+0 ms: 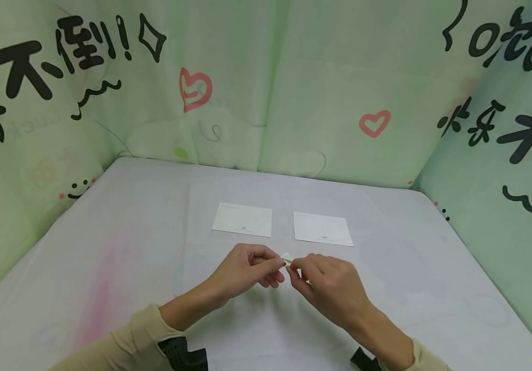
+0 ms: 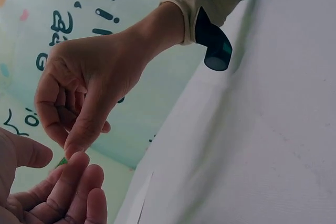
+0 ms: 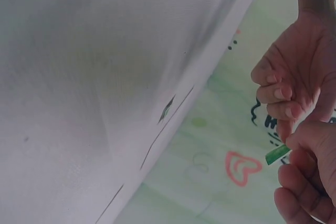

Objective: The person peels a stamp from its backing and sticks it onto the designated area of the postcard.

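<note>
Both hands meet above the near middle of the table in the head view. My left hand (image 1: 252, 268) holds a small pale piece (image 1: 286, 258) at its thumb and index fingertips, the other fingers loosely bent. From the right side, my right hand (image 1: 328, 281) pinches the same piece between thumb and index finger. In the right wrist view a short green strip (image 3: 277, 154) sticks out by the pinching fingertips; a whitish part shows behind. Fingers hide most of the piece, so its kind is unclear. Beyond the hands, two white cards (image 1: 242, 220) lie flat, apart from each other.
The right-hand card (image 1: 323, 229) bears a small printed mark near its front edge, as does the other. A white cloth (image 1: 409, 288) with a pink stain covers the table. Green curtains (image 1: 303, 103) with black lettering and red hearts enclose the back and sides.
</note>
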`<state>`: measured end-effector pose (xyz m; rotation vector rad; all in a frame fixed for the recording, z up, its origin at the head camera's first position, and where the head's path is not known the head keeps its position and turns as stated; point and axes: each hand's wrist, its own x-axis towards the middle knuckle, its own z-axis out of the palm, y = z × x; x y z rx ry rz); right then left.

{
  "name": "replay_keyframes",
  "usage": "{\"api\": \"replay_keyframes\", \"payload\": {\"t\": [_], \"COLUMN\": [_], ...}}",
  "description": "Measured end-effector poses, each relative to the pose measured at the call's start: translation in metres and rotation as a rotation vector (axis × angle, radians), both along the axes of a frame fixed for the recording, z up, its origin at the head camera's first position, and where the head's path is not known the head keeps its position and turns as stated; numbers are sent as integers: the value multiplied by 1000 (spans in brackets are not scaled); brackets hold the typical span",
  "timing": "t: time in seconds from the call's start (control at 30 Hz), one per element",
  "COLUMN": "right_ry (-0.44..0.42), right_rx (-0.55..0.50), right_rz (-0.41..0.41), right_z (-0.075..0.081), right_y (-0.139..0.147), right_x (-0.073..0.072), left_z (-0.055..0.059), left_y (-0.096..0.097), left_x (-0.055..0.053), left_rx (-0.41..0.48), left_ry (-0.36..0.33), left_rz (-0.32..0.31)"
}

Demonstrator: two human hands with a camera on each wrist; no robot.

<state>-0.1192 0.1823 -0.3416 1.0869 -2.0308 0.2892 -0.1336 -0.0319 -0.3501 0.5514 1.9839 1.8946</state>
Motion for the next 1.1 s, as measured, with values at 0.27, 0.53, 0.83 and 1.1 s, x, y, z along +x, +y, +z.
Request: {"api": "replay_keyframes", "payload": {"t": [0.27,0.53,0.83,1.1], "right_ry": [-16,-29,-60,-77], "right_rx": [5,0,-15,-45], "right_rz": [36,61,75,68], "right_z": [-3,-6,-6,-4], "right_y": [-2,-3,-4,-1], "right_x": [0,0,3,4], "left_z": [-3,-6,-7,-7], "left_y": [1,3,2,-1], "left_x": [1,2,1,3], "left_rx": [-22,-31,-42,-70], "left_ry": [3,5,31,34], "left_rz": [28,45,54,44]}}
